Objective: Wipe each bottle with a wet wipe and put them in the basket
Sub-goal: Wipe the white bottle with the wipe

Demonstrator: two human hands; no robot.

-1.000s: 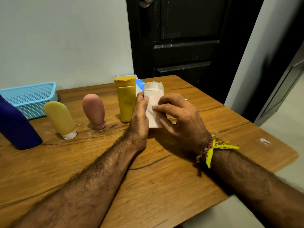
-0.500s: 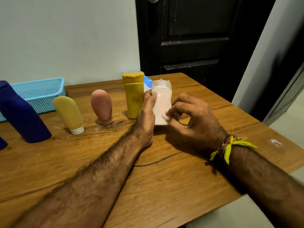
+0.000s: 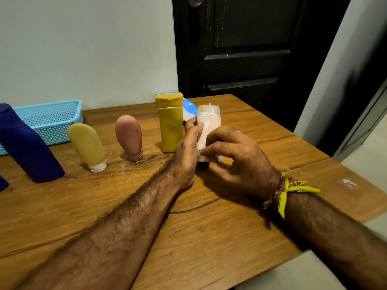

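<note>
This looks like a room in a home. A dark panelled door [image 3: 251, 49] with a round metal knob [image 3: 195, 0] stands in a plain pale wall [image 3: 83, 49]. A wooden worktop [image 3: 209, 227] with a worn, cracked surface carries toiletry bottles [image 3: 88, 146] and a light blue plastic basket [image 3: 50, 120]. Pale tiled floor [image 3: 370, 160] shows at the right.

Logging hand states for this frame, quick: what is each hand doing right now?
Left hand: holds the white bottle upright, fingers curled round its side.
Right hand: pinches a wet wipe against the bottle's lower front.
</note>
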